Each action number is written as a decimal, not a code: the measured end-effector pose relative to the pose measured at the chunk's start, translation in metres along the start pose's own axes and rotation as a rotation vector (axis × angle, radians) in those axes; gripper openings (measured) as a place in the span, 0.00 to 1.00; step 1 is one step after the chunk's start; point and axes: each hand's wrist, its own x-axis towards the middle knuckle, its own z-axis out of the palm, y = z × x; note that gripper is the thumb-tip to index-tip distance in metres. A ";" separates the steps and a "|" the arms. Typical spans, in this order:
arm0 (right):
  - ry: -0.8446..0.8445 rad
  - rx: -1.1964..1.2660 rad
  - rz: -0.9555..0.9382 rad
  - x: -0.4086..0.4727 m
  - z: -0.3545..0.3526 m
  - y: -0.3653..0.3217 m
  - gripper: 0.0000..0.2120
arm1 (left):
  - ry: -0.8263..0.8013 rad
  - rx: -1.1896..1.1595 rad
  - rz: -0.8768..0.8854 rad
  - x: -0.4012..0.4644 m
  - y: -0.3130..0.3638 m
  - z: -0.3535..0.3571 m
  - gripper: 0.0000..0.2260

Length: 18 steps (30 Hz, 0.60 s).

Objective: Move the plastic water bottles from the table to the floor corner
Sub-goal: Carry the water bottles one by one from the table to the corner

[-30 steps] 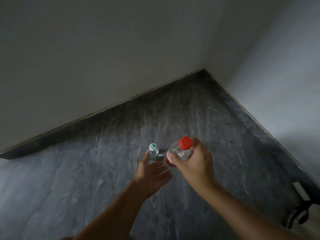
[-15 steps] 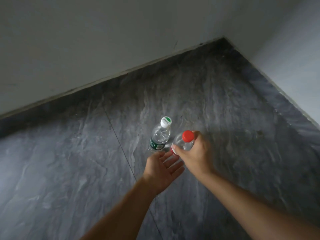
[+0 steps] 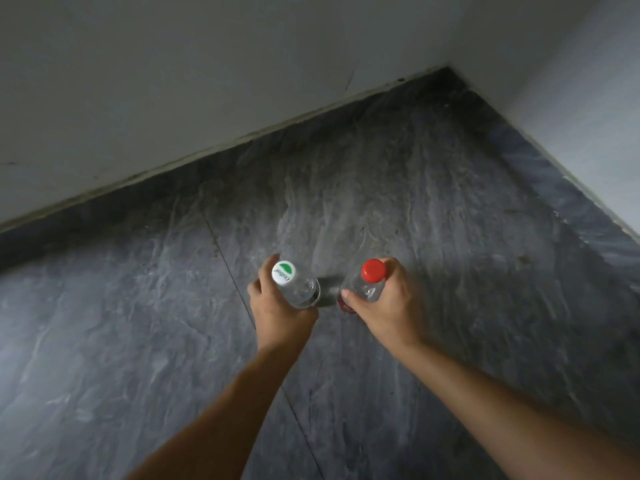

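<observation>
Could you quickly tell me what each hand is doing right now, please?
Left hand: grips the white-capped bottle.
Right hand: grips the red-capped bottle.

A dark grey floor point(image 3: 398, 188) with pale, marble-like veining fills most of the view, crossed by a thin straight tile joint point(image 3: 225, 251) running diagonally from upper left toward the bottom. Two plain pale walls meet at the upper right: the left wall point(image 3: 173, 71) and the right wall point(image 3: 581, 98). A narrow, grimy light strip point(image 3: 221, 142) edges the wall base.
</observation>
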 end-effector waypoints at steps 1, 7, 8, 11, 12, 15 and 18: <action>-0.003 0.001 -0.002 0.000 0.001 0.000 0.22 | -0.041 0.025 0.043 0.002 -0.002 0.001 0.40; -0.008 -0.013 0.013 -0.003 0.000 -0.002 0.23 | -0.098 -0.036 0.115 0.003 -0.004 0.002 0.28; -0.004 -0.011 0.014 -0.004 -0.001 -0.002 0.23 | -0.092 -0.040 0.113 0.003 -0.003 0.002 0.27; -0.016 0.001 0.024 -0.005 -0.001 0.001 0.23 | -0.064 -0.085 0.083 0.002 -0.004 0.002 0.26; -0.019 0.003 0.027 -0.005 -0.001 0.001 0.23 | -0.057 -0.088 0.073 0.002 -0.004 0.001 0.26; -0.025 0.017 0.027 -0.008 -0.005 -0.001 0.24 | -0.066 -0.075 0.038 0.000 -0.007 -0.003 0.26; -0.078 0.027 0.053 -0.012 -0.013 -0.007 0.29 | -0.062 -0.079 -0.036 -0.007 -0.003 -0.009 0.30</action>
